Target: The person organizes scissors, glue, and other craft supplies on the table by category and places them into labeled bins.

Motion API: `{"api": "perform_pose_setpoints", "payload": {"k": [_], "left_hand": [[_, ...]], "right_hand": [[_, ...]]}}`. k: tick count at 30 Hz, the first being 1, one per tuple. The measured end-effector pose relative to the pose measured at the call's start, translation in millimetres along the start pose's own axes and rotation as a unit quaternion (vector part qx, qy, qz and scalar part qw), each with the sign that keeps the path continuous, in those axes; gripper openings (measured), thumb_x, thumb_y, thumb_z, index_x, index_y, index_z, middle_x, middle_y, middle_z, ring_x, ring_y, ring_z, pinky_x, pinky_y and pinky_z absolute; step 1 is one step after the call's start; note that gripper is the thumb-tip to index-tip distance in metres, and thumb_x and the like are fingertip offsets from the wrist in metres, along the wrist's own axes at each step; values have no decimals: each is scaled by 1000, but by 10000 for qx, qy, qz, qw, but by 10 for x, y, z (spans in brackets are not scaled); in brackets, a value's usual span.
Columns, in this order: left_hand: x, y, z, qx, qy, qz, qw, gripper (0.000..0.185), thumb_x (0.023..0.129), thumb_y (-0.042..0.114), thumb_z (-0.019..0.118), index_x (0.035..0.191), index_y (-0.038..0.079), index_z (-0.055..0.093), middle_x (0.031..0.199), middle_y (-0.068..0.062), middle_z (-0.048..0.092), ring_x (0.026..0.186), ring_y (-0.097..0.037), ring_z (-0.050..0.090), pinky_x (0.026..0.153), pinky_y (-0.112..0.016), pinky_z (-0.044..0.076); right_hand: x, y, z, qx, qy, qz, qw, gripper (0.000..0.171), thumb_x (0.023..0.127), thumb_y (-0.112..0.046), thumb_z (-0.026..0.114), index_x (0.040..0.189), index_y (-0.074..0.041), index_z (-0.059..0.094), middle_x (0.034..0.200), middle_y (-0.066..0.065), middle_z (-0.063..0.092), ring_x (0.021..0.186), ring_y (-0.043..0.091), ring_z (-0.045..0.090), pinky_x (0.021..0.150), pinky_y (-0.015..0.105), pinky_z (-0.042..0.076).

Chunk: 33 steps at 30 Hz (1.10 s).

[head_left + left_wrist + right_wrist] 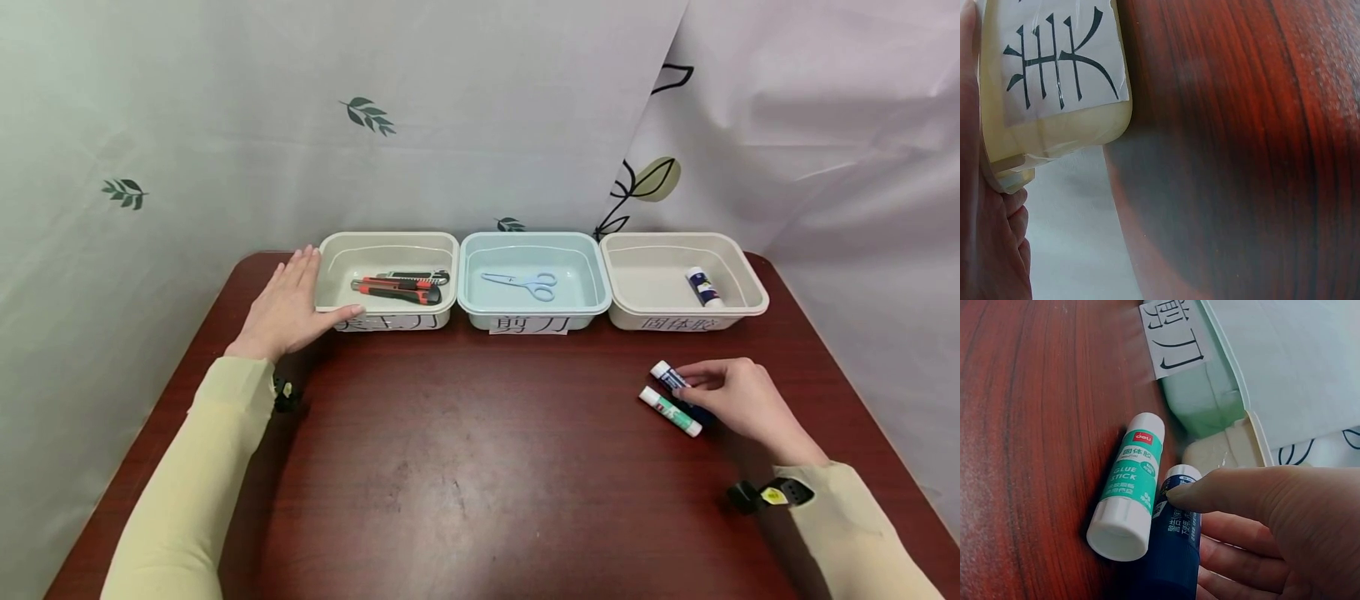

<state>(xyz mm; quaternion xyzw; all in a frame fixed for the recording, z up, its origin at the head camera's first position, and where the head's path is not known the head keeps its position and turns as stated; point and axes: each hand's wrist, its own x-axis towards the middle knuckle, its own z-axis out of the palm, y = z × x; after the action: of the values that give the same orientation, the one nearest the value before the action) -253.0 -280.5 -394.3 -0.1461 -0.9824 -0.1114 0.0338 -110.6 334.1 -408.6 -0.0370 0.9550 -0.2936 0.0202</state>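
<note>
My right hand (738, 402) curls its fingers (1229, 490) around the blue glue stick (672, 380), which lies on the red-brown table (465, 467) touching a green glue stick (670, 411). A third glue stick (702, 287) lies in the right beige tray (750, 287). My left hand (288, 307) rests flat and open against the left beige tray (442, 250), thumb along its front rim. That tray holds two utility knives (401, 286); the blue middle tray (592, 275) holds one pair of scissors (525, 283). Three trays in all.

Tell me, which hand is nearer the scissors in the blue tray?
Left. The left hand rests against the neighbouring utility-knife tray; the right hand is down by the glue sticks, farther from the scissors.
</note>
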Motion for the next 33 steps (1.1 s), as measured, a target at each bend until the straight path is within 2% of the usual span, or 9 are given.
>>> {"api": "perform_pose_setpoints", "payload": {"k": [15, 22, 33], "left_hand": [[4, 1, -5, 36, -52, -1, 10000, 119, 89, 77, 53, 160, -5, 4, 167, -25, 4, 154, -36, 2, 124, -48, 3], [10, 0, -6, 33, -79, 0, 10000, 119, 89, 77, 52, 160, -5, 4, 167, -25, 5, 154, -36, 1, 124, -45, -1], [5, -7, -6, 25, -110, 1, 9999, 118, 90, 77, 52, 160, -5, 4, 166, -26, 5, 154, -36, 0, 124, -45, -2]], "right_hand": [[-16, -12, -15, 85, 221, -93, 9997, 30, 83, -15, 85, 109, -1, 78, 87, 5, 76, 74, 11, 71, 61, 18, 53], [-16, -49, -50, 106, 389, -192, 9990, 30, 82, -13, 86, 109, 0, 78, 84, 5, 76, 71, 8, 71, 59, 15, 51], [-33, -94, -123, 136, 570, -113, 9982, 33, 83, -16, 86, 111, 0, 78, 83, 6, 76, 69, 2, 69, 56, 16, 50]]}}
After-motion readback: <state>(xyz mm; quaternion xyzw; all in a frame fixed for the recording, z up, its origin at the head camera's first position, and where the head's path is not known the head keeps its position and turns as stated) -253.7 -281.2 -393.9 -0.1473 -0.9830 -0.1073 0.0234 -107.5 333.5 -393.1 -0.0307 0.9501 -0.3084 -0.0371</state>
